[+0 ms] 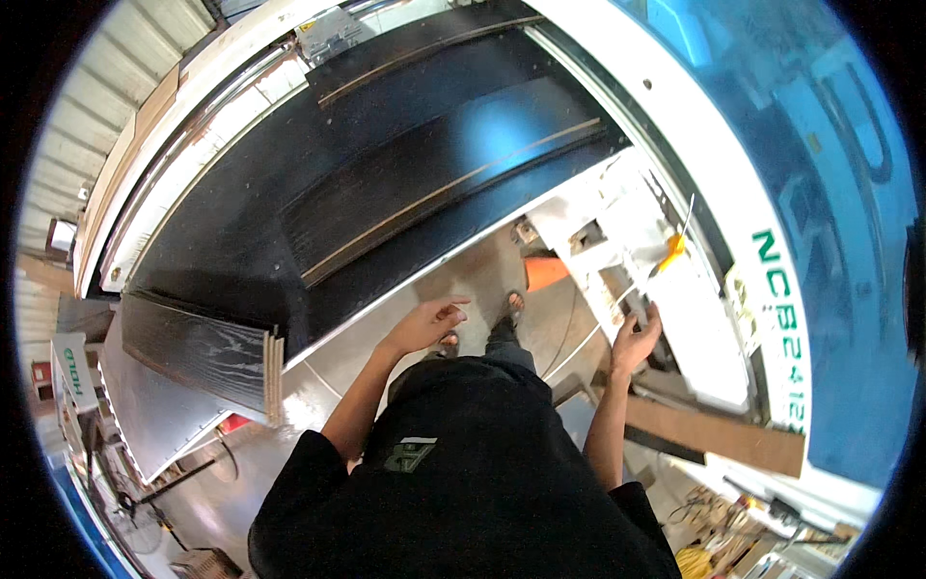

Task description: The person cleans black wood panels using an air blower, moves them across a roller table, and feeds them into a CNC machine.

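My left hand (429, 325) hangs over the floor in front of the black machine bed (222, 232), its fingers loosely stretched and holding nothing. At the white machine ledge on the right, my right hand (634, 344) has its thumb and fingers around a small dark grey piece (638, 307) whose kind I cannot make out. Just beyond that hand lies a yellow-orange item (671, 254) beside a thin white rod. Two dark wood-grain panels, a nearer one (386, 193) and a farther one (424, 48), lie on the bed with pale edges showing.
A stack of dark wood-grain boards (198, 349) rests at the bed's left end. An orange object (546, 273) stands on the floor below the bed's edge. Behind my right forearm is a brown board strip (714, 436). A white beam (752, 207) and blue panel (849, 289) rise at the right.
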Action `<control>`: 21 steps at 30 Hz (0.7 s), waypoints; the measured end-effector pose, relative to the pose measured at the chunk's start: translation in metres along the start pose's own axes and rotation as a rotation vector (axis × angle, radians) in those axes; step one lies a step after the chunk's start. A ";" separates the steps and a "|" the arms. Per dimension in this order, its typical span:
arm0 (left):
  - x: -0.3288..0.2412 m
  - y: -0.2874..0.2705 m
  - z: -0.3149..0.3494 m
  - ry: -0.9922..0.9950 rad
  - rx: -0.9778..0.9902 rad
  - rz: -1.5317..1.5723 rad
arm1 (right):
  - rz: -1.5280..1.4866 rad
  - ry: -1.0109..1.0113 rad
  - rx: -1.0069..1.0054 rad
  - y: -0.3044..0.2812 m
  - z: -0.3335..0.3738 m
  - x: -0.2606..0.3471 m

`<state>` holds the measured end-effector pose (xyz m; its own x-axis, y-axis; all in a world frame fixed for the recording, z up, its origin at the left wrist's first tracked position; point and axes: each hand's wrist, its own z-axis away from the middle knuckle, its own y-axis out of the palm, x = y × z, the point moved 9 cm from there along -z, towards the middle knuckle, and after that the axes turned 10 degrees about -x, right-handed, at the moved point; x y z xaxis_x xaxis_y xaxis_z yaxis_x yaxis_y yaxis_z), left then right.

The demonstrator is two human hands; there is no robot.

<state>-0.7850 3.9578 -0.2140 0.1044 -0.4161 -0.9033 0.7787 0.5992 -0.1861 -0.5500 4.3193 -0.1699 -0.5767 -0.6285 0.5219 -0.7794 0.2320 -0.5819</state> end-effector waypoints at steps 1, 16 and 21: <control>-0.029 -0.006 -0.009 0.119 -0.102 -0.026 | 0.048 0.094 0.030 0.005 -0.036 0.005; -0.131 -0.164 -0.074 0.243 -1.009 -0.772 | -0.747 0.431 0.337 0.136 -0.157 -0.045; -0.126 -0.181 -0.133 0.173 -1.107 -1.031 | -0.800 0.544 0.859 0.205 -0.124 0.002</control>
<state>-1.0214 3.9927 -0.1175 -0.3109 -0.9245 -0.2205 -0.3848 0.3345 -0.8603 -0.7413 4.4580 -0.2114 -0.2087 0.0572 0.9763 -0.6632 -0.7420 -0.0983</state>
